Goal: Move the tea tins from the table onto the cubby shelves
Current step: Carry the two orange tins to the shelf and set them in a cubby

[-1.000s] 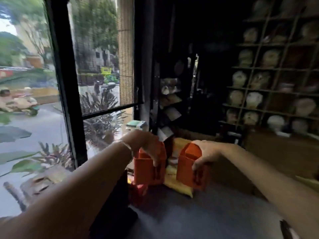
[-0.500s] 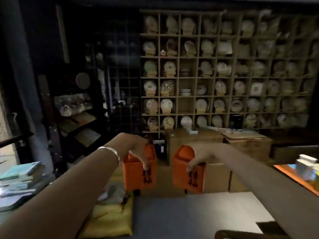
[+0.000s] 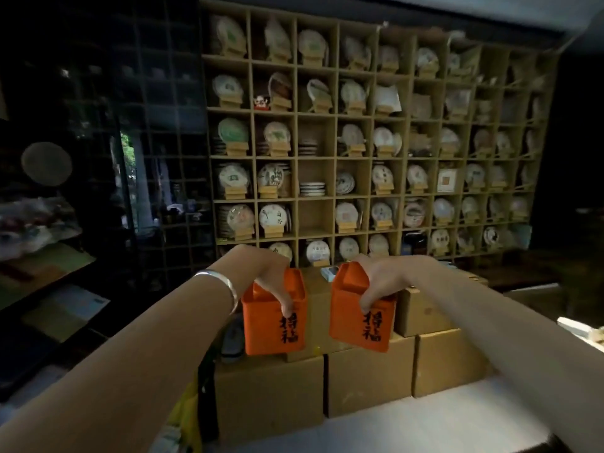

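Observation:
Two orange tea tins with black characters hang in the air in front of me. My left hand [image 3: 266,277] grips the top of the left tin [image 3: 274,325]; a silver bangle sits on that wrist. My right hand [image 3: 380,279] grips the top of the right tin [image 3: 359,318], which tilts slightly. Ahead stands the wooden cubby shelf [image 3: 330,158], most of its compartments filled with round wrapped tea cakes on small stands. A few cubbies in the middle column [image 3: 315,215] look bare.
Stacked cardboard boxes [image 3: 369,377] stand between me and the cubby shelf. A pale table surface [image 3: 408,426] lies at the lower right. Dark shelving with papers and packets [image 3: 49,256] fills the left side. A yellow bag [image 3: 186,416] sits low by my left arm.
My view has swung from the window to face the cubby shelf and drawn closer to it. Both hands still hold the orange tins, now carried higher in front of the boxes.

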Available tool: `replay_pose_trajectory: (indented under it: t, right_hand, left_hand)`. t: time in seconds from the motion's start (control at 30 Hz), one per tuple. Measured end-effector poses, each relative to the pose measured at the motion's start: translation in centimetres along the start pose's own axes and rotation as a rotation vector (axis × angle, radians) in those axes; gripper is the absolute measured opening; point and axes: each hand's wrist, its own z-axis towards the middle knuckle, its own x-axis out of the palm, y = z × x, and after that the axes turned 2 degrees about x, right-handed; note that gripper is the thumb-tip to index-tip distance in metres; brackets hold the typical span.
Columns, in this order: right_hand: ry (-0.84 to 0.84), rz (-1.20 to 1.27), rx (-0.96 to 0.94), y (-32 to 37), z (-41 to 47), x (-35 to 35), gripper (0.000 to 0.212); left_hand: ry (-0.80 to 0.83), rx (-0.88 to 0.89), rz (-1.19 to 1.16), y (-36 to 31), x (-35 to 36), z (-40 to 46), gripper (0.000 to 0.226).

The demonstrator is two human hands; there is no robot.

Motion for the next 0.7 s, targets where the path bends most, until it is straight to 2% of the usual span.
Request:
replay_pose_trajectory:
  t: [0.17,0.4,0.57,0.7]
  right_hand:
    - [-0.023,0.035,-0.033,-3.0,9.7,-2.2,0.101]
    - [-0.023,0.078,-0.087,-8.6,24.3,-7.7,0.088]
    - [-0.021,0.066,-0.056,-12.2,32.1,-11.5,0.092]
    - [-0.036,0.029,-0.012,-15.4,38.6,-13.3,0.096]
  left_hand:
    - [-0.032,-0.015,0.006,1.6,-2.8,9.7,0.105]
    - [-0.057,-0.038,0.000,3.7,-9.1,24.9,0.100]
    - [-0.079,-0.042,0.044,4.5,-13.0,34.1,0.112]
    - [-0.078,-0.014,-0.016,4.9,-15.5,42.6,0.107]
